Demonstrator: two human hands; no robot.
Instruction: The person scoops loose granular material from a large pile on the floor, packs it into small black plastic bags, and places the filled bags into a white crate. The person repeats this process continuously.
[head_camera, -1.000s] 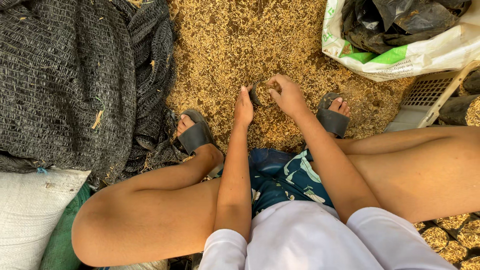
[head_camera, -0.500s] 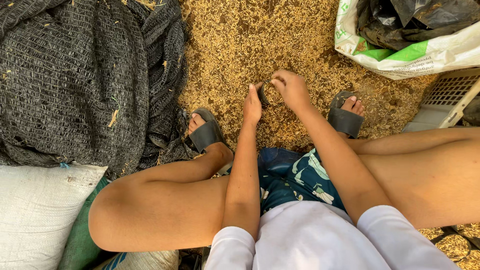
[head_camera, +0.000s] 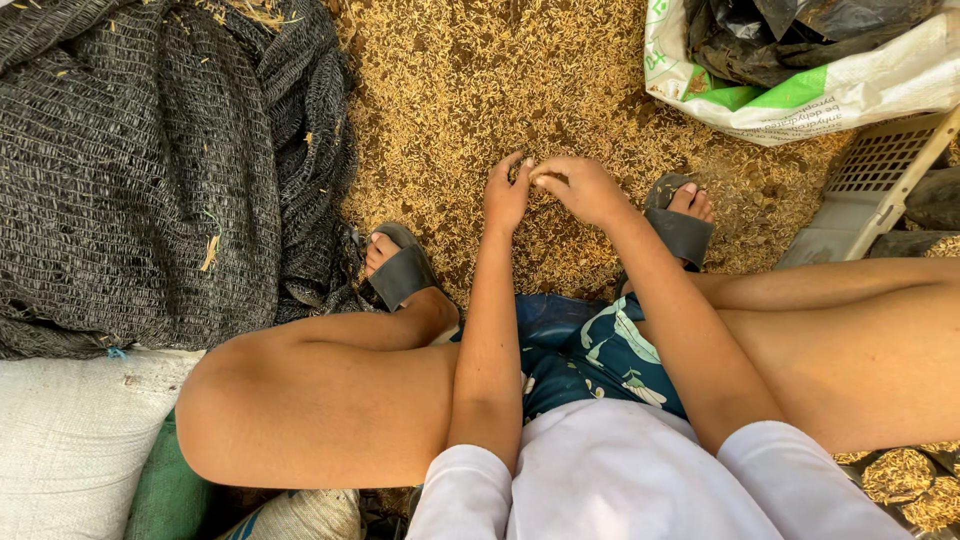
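Note:
I squat over ground covered in golden rice husks and grain (head_camera: 480, 90). My left hand (head_camera: 505, 198) and my right hand (head_camera: 582, 190) meet at the fingertips just above the grain, between my feet. The left hand's fingers point away from me and lie close together. The right hand's fingers curl inward in a pinch against the left hand. Whether anything small sits between the fingertips is hidden. My feet wear dark slide sandals, one on the left (head_camera: 402, 272) and one on the right (head_camera: 680, 232).
A heap of dark mesh netting (head_camera: 150, 170) lies at the left. Below it are a white woven sack (head_camera: 70, 440) and a green one. At the upper right a white and green sack (head_camera: 830, 95) holds black plastic. A pale plastic crate (head_camera: 870, 190) stands at the right.
My hands have stayed joined at the fingertips over the grain. The view has shifted a little, so the netting and the sacks sit slightly differently in the picture.

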